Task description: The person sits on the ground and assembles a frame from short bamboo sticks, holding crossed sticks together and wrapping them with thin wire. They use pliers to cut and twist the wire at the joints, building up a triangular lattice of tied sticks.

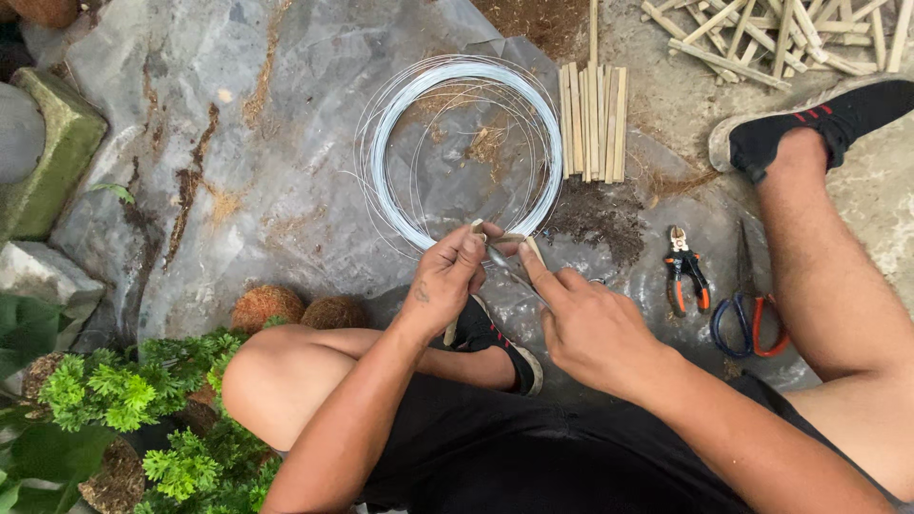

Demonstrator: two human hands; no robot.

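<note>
My left hand (449,276) pinches two short bamboo sticks (514,240) held together just in front of me. My right hand (581,319) touches the same sticks with its index finger and thumb, gripping a thin wire (509,271) that runs across them. A coil of pale thin wire (381,143) lies on the grey plastic sheet (238,124) just beyond both hands. A row of cut bamboo sticks (593,119) lies to the coil's right.
Orange-handled pliers (685,276) and blue-and-red-handled scissors (747,314) rest on the sheet to my right. A pile of bamboo sticks (781,33) is at the far right. Green plants (143,400) with coconut husk balls (267,305) stand at my left. Stone blocks (43,162) line the left edge.
</note>
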